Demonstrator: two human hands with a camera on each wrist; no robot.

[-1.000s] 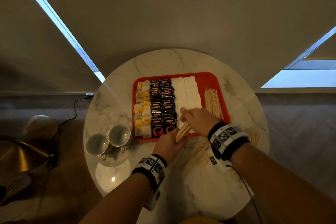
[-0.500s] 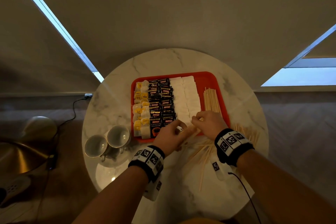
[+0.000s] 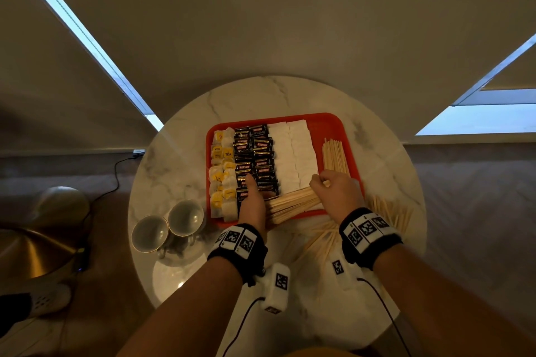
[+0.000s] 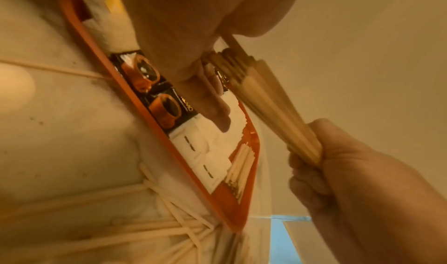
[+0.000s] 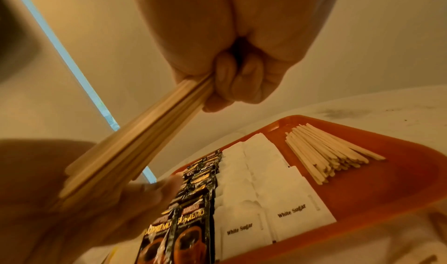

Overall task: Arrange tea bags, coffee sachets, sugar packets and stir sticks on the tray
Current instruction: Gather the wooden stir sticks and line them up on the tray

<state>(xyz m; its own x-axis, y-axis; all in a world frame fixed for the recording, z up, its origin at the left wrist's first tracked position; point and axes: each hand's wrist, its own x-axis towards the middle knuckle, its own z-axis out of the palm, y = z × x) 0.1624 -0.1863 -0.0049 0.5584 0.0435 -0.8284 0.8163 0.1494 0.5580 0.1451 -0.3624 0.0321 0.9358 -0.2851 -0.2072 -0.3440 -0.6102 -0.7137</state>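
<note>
A red tray point(image 3: 330, 122) on the round marble table holds a column of tea bags point(image 3: 222, 171), two columns of black coffee sachets point(image 3: 255, 159), white sugar packets point(image 3: 293, 153) and a pile of wooden stir sticks point(image 3: 335, 156) at its right. Over the tray's near edge both hands hold one bundle of stir sticks point(image 3: 293, 203), lying nearly crosswise. My left hand point(image 3: 252, 200) grips its left end, thumb stretched over the sachets. My right hand point(image 3: 333, 191) is a fist around its right end point(image 5: 145, 138). The bundle point(image 4: 271, 111) hangs above the packets without touching them.
Loose stir sticks point(image 3: 319, 240) lie scattered on the table between my wrists, with more point(image 3: 388, 211) right of the tray. Two cups point(image 3: 168, 226) stand at the table's left edge. A lamp base and a cable are on the floor at the left.
The bundle has swung from steep to nearly crosswise. My right hand slid right along it, and my left hand moved forward over the sachets. The hands are now farther apart.
</note>
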